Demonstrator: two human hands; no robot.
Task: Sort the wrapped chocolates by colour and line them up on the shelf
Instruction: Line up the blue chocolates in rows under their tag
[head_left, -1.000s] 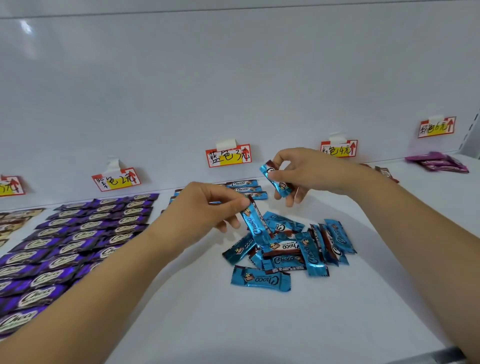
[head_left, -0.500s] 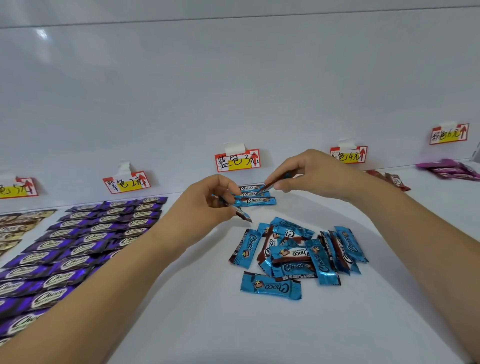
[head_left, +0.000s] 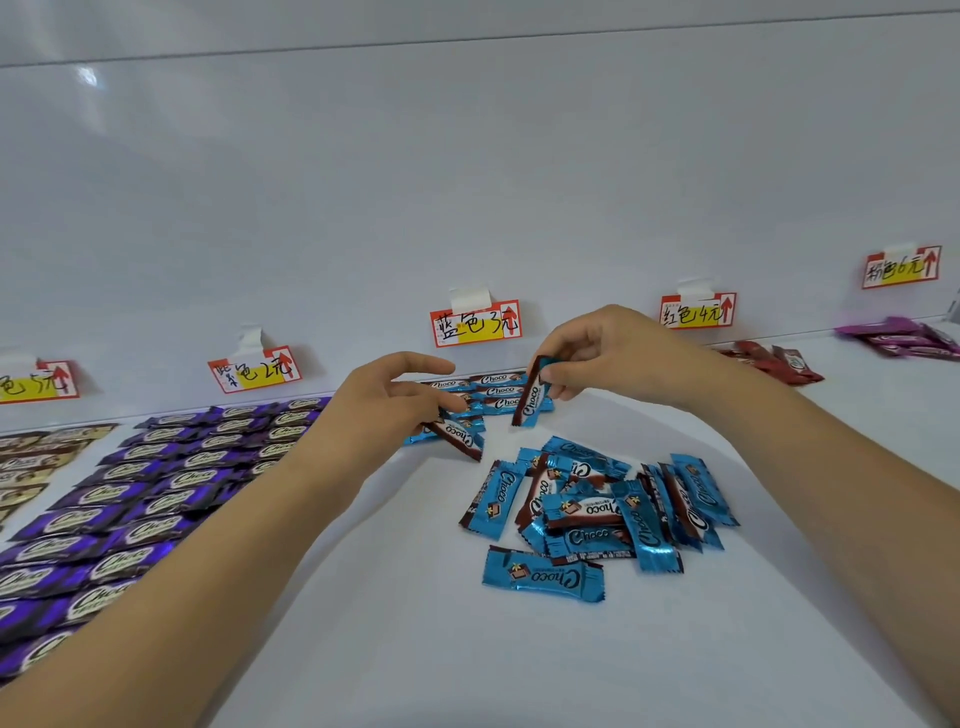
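From the head camera, your right hand (head_left: 618, 358) pinches one blue foil-wrapped chocolate (head_left: 532, 393) by its top end, so it hangs nearly upright above the short row of blue chocolates (head_left: 496, 391) at the back edge of the white shelf (head_left: 363, 623). Your left hand (head_left: 387, 410) holds a second blue chocolate (head_left: 457, 439) low, just left of that row, index finger extended. The loose pile of blue chocolates (head_left: 597, 509) lies mid-shelf. Rows of purple wrapped chocolates (head_left: 156, 499) fill the left side.
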